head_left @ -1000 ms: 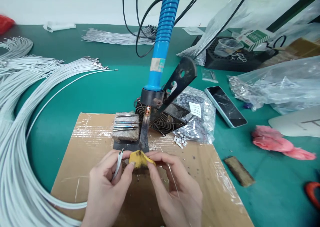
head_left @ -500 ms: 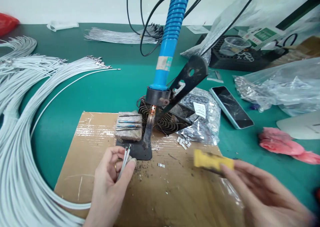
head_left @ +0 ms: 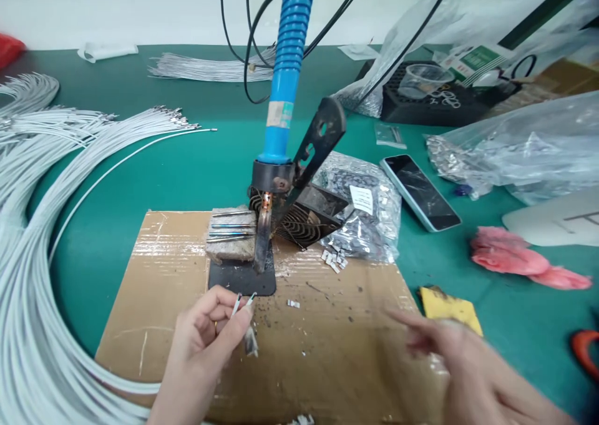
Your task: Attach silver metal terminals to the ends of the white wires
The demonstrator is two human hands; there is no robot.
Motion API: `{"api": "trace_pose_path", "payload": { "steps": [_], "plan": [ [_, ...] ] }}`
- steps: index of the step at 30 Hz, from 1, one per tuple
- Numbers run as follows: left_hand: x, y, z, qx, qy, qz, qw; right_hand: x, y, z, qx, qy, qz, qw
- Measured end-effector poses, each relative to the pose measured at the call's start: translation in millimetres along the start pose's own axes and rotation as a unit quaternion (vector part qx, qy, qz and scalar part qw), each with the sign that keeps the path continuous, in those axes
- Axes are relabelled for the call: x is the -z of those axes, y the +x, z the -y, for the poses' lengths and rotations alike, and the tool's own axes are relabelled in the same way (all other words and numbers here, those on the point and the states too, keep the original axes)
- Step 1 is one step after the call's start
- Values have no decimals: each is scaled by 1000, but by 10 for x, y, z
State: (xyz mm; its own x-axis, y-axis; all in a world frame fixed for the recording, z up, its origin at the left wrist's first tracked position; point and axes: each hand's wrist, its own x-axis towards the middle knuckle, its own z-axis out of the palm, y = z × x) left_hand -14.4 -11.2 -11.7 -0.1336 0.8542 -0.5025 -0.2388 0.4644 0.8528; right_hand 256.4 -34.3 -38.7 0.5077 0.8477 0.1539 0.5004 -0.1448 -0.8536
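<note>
My left hand (head_left: pixel 206 331) pinches the stripped ends of thin white wires (head_left: pixel 243 300) over the taped cardboard sheet (head_left: pixel 154 275), just in front of the blue-handled soldering iron (head_left: pixel 283 82) fixed tip-down on its black stand (head_left: pixel 241 278). My right hand (head_left: pixel 463 369) is blurred at the lower right with fingers stretched out, holding nothing, just short of a yellow sponge (head_left: pixel 449 306) that lies on the green mat. A small metal terminal (head_left: pixel 293 303) lies loose on the cardboard between my hands.
Bundles of white wires (head_left: pixel 42 225) curve along the left. A small fan (head_left: pixel 299 222), a bag of terminals (head_left: pixel 365 219), a phone (head_left: pixel 418 191), a pink cloth (head_left: pixel 519 263) and plastic bags (head_left: pixel 524 150) sit right of the iron. Black cables hang behind.
My right hand carried the yellow sponge away from the iron tip to the right, laid it on the mat and let go. The left hand kept the wire ends, lowering slightly.
</note>
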Motion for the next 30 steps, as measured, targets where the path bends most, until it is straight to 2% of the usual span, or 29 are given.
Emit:
{"api": "trace_pose_path", "payload": {
  "steps": [2,4,6,8,12,20,23,27,28,30],
  "plan": [
    [18,-22,3,4,7,8,1000,-329,-223,345,-23,77,77,994],
    [30,-42,8,5,7,18,1000,-602,-379,617,-41,160,162,973],
    [34,-58,18,9,2,24,1000,-780,-452,778,-64,220,226,947],
    [33,-69,33,12,-8,28,999,-869,-464,846,-83,257,259,927],
    [22,-74,53,13,-20,33,999,-898,-427,868,-107,290,277,910],
    [-28,-105,-1,2,8,27,1000,-853,-423,892,-132,289,288,904],
    [-24,-109,1,0,15,36,999,-844,-415,843,-156,310,304,887],
    [-7,-118,-17,11,49,50,998,-840,-341,692,-193,330,378,843],
    [-6,-124,-31,17,65,53,996,-836,-317,663,-182,316,402,840],
    [-11,-135,-63,27,96,58,993,-818,-279,649,-141,272,421,854]
  ]
}}
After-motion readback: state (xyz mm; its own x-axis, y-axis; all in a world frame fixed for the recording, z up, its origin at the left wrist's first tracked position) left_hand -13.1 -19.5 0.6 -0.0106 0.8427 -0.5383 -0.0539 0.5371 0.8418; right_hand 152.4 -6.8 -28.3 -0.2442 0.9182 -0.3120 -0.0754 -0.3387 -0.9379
